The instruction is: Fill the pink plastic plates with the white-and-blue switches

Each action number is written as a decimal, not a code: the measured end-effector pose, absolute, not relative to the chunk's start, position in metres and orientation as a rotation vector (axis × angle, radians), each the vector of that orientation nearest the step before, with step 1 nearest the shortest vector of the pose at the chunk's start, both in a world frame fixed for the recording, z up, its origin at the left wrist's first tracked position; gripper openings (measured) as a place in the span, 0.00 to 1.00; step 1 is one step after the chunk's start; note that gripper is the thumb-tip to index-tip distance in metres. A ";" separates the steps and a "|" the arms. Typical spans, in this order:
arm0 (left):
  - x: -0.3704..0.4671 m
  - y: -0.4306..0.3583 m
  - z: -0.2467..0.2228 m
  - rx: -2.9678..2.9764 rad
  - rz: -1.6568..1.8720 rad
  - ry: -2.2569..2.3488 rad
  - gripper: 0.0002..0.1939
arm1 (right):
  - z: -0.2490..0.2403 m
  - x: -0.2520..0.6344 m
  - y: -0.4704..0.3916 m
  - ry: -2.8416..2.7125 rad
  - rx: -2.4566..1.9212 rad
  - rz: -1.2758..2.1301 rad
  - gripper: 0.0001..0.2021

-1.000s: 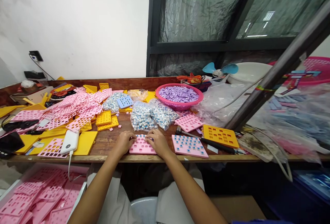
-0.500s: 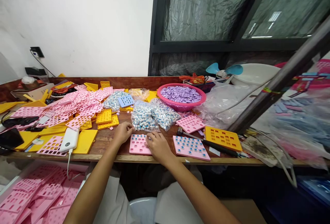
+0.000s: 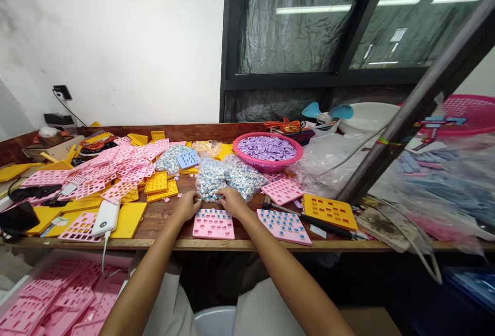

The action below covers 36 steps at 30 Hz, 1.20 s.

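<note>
A pink grid plate (image 3: 213,224) with small blue pieces in its top rows lies at the bench's front edge. Just beyond it, my left hand (image 3: 186,205) and my right hand (image 3: 232,201) rest with curled fingers at the near edge of a clear bag of small blue-and-white pieces (image 3: 211,179). Whether either hand pinches a piece is hidden. A second bag (image 3: 245,177) lies right of the first. Another pink plate (image 3: 283,225), filled with blue pieces, sits to the right of my right forearm.
Left stands a heap of pink and yellow plates (image 3: 116,168), a white power bank (image 3: 105,217) and a phone (image 3: 17,217). A pink basket of purple pieces (image 3: 267,150), a yellow plate (image 3: 329,211), a hammer (image 3: 305,216), plastic bags and a slanted metal pole (image 3: 417,99) crowd the right.
Both hands have left the pink plate and moved away from me to the edge of the bag of pieces. The camera view has tilted slightly.
</note>
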<state>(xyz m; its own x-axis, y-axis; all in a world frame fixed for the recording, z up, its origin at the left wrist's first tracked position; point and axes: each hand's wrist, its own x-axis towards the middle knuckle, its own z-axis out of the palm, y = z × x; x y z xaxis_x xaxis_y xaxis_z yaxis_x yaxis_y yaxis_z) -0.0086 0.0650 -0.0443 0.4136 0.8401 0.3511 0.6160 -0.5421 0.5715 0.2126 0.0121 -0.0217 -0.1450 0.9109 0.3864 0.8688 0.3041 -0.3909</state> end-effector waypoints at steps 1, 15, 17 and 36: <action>-0.011 0.061 -0.042 2.327 0.890 1.240 0.08 | -0.022 0.211 0.018 -2.029 -1.590 0.095 0.09; -0.041 -0.006 -0.040 2.141 0.983 1.171 0.09 | -0.029 0.203 0.026 -2.009 -1.624 0.047 0.05; -0.039 -0.004 -0.041 2.130 0.981 1.149 0.09 | -0.021 0.199 0.014 -2.003 -1.565 0.046 0.05; -0.036 -0.002 -0.039 2.135 0.833 1.014 0.07 | -0.049 0.185 -0.033 -2.127 -1.228 0.152 0.08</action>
<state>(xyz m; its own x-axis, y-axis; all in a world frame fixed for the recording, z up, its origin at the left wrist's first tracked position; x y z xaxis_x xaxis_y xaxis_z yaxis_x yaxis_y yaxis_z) -0.0355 -0.0019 -0.0386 0.5054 0.8192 0.2710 0.4246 -0.5096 0.7484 0.1854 -0.0331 -0.0486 -0.3344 0.8054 0.4895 0.7277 0.5507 -0.4090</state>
